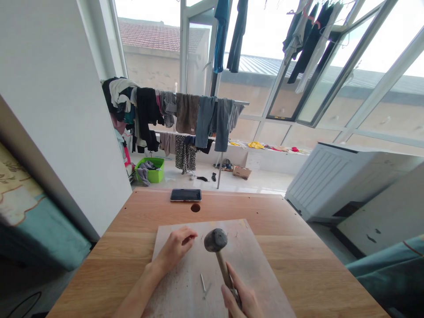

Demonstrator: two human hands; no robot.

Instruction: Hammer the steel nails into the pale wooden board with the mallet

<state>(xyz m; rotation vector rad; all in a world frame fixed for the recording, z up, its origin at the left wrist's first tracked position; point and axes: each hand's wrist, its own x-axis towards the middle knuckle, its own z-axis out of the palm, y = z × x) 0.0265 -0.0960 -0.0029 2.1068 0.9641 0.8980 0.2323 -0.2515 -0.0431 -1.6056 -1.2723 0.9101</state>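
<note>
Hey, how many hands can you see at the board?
2: the left hand over the board's far left part, and the right hand, nearer, gripping the rubber mallet. No others show.

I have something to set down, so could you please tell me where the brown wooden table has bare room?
On the table, right of the pale rectangular board and left of it beyond the left forearm. The board is crowded: the left hand, the right hand gripping a dark-headed, wooden-handled mallet, a silver nail.
</note>
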